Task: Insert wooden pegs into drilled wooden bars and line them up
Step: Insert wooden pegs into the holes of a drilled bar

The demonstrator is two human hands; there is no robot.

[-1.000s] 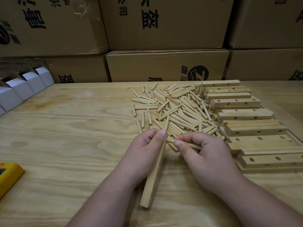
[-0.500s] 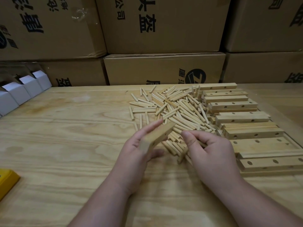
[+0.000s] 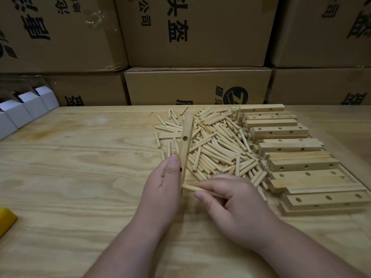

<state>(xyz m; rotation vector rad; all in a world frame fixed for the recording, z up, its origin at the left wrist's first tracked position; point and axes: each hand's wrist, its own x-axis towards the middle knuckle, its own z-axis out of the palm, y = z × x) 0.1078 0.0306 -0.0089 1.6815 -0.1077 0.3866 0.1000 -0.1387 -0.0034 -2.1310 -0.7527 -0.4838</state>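
My left hand (image 3: 163,189) grips the lower part of a drilled wooden bar (image 3: 186,145), which stands nearly upright with its holes facing me. My right hand (image 3: 234,205) pinches a wooden peg (image 3: 190,187) lying level, its left tip touching the bar's bottom end. Behind both hands spreads a loose pile of pegs (image 3: 212,145) on the wooden table (image 3: 80,167). A stack of drilled bars (image 3: 291,157) lies to the right of the pile.
Stacked cardboard boxes (image 3: 196,85) wall off the table's far edge. White folded cartons (image 3: 24,109) stand in a row at the far left. A yellow object (image 3: 6,219) pokes in at the left edge.
My left hand has raised the bar from lying flat to nearly upright. My right hand has lifted one peg out of the pile and brought it to the bar's lower end.
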